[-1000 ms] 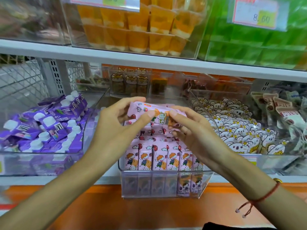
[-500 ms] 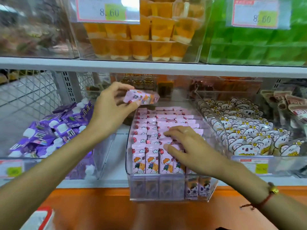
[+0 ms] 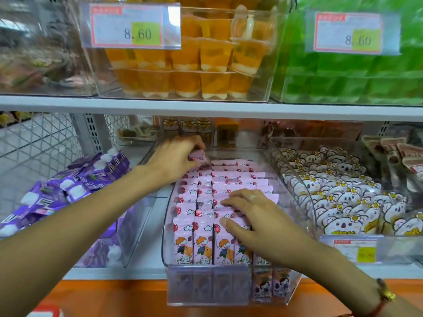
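Restocking looks nearly finished. The clear plastic bin (image 3: 207, 288) on the lower shelf is already packed with upright rows of small pink foil packets (image 3: 231, 179), each printed with a cartoon child and a red balloon. Only a strip at the back of the bin shows bare floor.

One more pink foil packet (image 3: 198, 156) sits at the bin's back left corner, just above the last row and not yet standing among the others. The left hand (image 3: 174, 160) pinches it between thumb and curled fingers. What remains, as I judge it, is seating this packet and squaring the rows.

The right hand (image 3: 258, 217) grips nothing. Its fingers are spread and press flat on the packets toward the bin's front right. To the bin's left lie purple spouted pouches (image 3: 68, 188).
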`<state>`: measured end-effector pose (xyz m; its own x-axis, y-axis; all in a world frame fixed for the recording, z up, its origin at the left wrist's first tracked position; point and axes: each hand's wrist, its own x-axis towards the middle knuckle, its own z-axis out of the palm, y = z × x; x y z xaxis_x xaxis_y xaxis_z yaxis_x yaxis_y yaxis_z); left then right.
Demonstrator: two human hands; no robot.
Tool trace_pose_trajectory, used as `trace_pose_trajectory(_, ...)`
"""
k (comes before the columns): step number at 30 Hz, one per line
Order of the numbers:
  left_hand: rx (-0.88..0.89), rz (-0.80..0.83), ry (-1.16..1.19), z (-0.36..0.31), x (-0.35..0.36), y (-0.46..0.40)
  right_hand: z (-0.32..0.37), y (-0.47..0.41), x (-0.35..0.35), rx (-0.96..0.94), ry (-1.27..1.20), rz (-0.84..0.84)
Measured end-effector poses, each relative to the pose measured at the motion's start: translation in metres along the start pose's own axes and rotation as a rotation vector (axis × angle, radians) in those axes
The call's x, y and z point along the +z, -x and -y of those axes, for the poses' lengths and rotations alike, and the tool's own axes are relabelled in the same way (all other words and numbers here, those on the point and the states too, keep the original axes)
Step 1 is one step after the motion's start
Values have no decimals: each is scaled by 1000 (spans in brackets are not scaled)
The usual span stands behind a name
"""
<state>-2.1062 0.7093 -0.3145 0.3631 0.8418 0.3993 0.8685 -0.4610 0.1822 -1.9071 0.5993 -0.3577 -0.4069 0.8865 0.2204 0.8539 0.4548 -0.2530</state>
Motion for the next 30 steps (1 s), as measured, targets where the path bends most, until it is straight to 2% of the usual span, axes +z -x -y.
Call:
trace_pose_trajectory(9,68,260,2,6,-9,-34,5,-13,-5,43,-86,-40)
trace_pose_trajectory(12,46,156,83,1,8,-41,4,-37,-9,88,-117,-18)
trace_pose_trajectory(15,-83,36,161,4,15,-46,-3,-66,-12,167,-205,33)
trace_pose_trajectory(19,-118,0,103,17,13,-50,-14,-106,-6,243,-51,46)
trace_pose_trajectory(26,52,420,-185,14,29,-61,-24,-125,14,197,168,208)
trace_pose_trajectory(28,48,477,-215,13,30,-65,-24,-121,12,180,178,216)
trace_pose_trajectory(30,26,428,-179,12,31,-66,-20,-116,6,172,180,224)
